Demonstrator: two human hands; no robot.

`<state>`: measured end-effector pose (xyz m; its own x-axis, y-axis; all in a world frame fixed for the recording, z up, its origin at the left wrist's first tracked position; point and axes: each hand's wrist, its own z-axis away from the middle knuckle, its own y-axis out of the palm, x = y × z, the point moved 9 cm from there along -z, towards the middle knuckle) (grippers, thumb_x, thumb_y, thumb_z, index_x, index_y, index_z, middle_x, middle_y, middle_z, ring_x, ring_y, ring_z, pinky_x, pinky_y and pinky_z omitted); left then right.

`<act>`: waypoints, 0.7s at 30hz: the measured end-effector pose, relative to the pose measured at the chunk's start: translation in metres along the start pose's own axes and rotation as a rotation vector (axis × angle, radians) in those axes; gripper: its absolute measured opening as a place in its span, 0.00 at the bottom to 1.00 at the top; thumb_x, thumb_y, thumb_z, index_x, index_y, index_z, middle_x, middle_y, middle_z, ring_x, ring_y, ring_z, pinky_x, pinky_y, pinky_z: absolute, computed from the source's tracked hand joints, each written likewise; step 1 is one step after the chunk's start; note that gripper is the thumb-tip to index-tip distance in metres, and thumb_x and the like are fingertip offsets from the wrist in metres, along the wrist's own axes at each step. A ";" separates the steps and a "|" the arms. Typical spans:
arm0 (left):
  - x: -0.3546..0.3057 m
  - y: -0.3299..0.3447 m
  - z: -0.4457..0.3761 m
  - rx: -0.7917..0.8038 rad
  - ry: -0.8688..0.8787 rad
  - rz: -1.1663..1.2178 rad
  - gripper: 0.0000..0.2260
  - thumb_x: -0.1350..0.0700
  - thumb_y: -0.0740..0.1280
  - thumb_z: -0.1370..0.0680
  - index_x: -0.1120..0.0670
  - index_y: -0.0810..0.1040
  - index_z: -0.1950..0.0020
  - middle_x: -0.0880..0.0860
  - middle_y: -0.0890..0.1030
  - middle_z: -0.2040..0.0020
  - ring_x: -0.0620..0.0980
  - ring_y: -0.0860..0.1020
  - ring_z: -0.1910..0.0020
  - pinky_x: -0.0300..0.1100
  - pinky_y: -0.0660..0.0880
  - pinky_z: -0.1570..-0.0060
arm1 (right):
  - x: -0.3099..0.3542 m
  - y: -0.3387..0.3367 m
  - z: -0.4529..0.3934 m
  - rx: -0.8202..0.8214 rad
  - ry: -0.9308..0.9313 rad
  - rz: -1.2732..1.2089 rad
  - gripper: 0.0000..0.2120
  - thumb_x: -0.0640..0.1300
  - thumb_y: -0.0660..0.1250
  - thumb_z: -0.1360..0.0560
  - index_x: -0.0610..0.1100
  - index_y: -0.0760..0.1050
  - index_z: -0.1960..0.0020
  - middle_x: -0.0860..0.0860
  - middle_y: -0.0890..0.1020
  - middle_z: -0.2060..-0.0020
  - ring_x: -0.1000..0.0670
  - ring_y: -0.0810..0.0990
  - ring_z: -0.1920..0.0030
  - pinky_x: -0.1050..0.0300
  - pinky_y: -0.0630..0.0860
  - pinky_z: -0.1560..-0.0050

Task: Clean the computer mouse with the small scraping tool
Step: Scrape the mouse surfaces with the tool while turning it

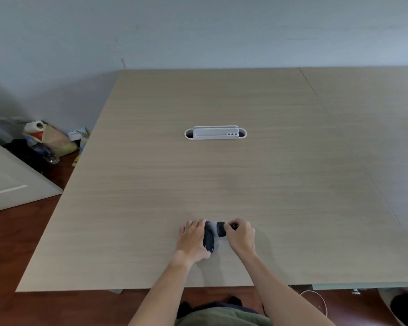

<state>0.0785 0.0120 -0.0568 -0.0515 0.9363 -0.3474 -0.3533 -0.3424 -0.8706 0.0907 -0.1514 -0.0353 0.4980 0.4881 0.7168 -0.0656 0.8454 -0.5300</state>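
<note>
A dark computer mouse (209,238) stands on its side on the wooden table (222,180), near the front edge. My left hand (191,238) grips it from the left, fingers over its top. My right hand (240,234) is closed on a small black tool (221,228), whose wide dark head points left and sits just to the right of the mouse's far end. Whether the tool head touches the mouse cannot be made out.
A white cable-port insert (215,133) is set into the table's middle. On the floor at the left lie a paper roll (34,126), a water bottle (43,149), bags and a white panel (12,182). A second table (375,102) adjoins on the right.
</note>
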 end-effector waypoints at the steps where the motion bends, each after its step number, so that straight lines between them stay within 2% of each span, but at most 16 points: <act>1: 0.000 0.000 0.000 0.010 0.004 -0.002 0.40 0.49 0.73 0.37 0.51 0.62 0.29 0.48 0.70 0.34 0.53 0.66 0.35 0.46 0.64 0.40 | 0.003 -0.005 -0.002 -0.037 0.001 -0.007 0.06 0.43 0.66 0.26 0.43 0.80 0.60 0.48 0.82 0.63 0.46 0.79 0.58 0.55 0.73 0.60; 4: 0.001 0.000 0.000 0.028 0.000 -0.001 0.38 0.50 0.74 0.38 0.51 0.63 0.30 0.47 0.71 0.36 0.52 0.66 0.36 0.45 0.64 0.41 | 0.018 -0.007 -0.004 -0.021 -0.047 -0.065 0.06 0.41 0.67 0.27 0.42 0.80 0.62 0.50 0.81 0.67 0.48 0.78 0.61 0.59 0.71 0.64; 7: 0.003 0.001 -0.001 0.029 -0.004 0.003 0.39 0.51 0.74 0.39 0.51 0.63 0.31 0.47 0.70 0.35 0.53 0.66 0.36 0.45 0.64 0.40 | 0.017 0.002 -0.005 0.056 -0.047 0.048 0.06 0.43 0.67 0.27 0.41 0.81 0.58 0.50 0.82 0.63 0.47 0.78 0.59 0.58 0.71 0.64; 9: 0.002 0.002 -0.001 0.033 0.004 -0.001 0.40 0.51 0.74 0.39 0.50 0.62 0.30 0.48 0.70 0.34 0.53 0.65 0.36 0.45 0.64 0.39 | 0.011 -0.003 -0.004 -0.005 -0.009 0.132 0.06 0.43 0.66 0.27 0.41 0.79 0.58 0.48 0.82 0.63 0.45 0.79 0.59 0.55 0.72 0.64; 12: 0.001 0.001 0.001 0.010 0.010 -0.022 0.39 0.48 0.74 0.38 0.50 0.62 0.31 0.48 0.69 0.35 0.53 0.65 0.36 0.46 0.64 0.39 | 0.017 -0.009 -0.003 -0.064 -0.043 0.058 0.07 0.41 0.65 0.27 0.37 0.79 0.59 0.44 0.82 0.65 0.42 0.79 0.60 0.53 0.72 0.65; 14: 0.003 0.000 0.005 -0.032 -0.045 0.010 0.40 0.41 0.71 0.38 0.52 0.61 0.30 0.48 0.68 0.34 0.53 0.65 0.35 0.45 0.64 0.38 | 0.021 -0.004 -0.002 0.000 -0.064 -0.001 0.07 0.39 0.65 0.28 0.37 0.80 0.59 0.45 0.83 0.64 0.43 0.80 0.59 0.55 0.73 0.64; 16: 0.005 -0.001 0.010 -0.077 -0.138 0.057 0.42 0.36 0.69 0.37 0.53 0.61 0.29 0.50 0.68 0.35 0.53 0.66 0.35 0.45 0.65 0.37 | 0.018 0.002 -0.002 0.038 -0.050 0.057 0.07 0.39 0.64 0.28 0.37 0.80 0.58 0.44 0.83 0.63 0.42 0.80 0.59 0.56 0.72 0.66; 18: 0.005 -0.001 0.012 -0.106 -0.201 0.046 0.40 0.36 0.70 0.36 0.55 0.63 0.31 0.52 0.70 0.37 0.53 0.69 0.37 0.45 0.66 0.38 | 0.013 -0.001 -0.002 -0.017 -0.026 0.121 0.06 0.40 0.64 0.28 0.39 0.78 0.58 0.46 0.82 0.63 0.43 0.80 0.61 0.54 0.73 0.66; 21: 0.006 0.001 0.013 -0.116 -0.262 0.047 0.33 0.40 0.72 0.34 0.56 0.67 0.36 0.53 0.74 0.40 0.53 0.72 0.40 0.44 0.70 0.41 | 0.020 -0.002 -0.001 -0.030 -0.072 0.029 0.06 0.40 0.65 0.28 0.38 0.79 0.59 0.46 0.81 0.65 0.48 0.77 0.64 0.55 0.72 0.65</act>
<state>0.0654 0.0180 -0.0550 -0.3104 0.9023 -0.2993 -0.2366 -0.3783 -0.8950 0.1016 -0.1435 -0.0200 0.4328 0.5277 0.7310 -0.0526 0.8242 -0.5638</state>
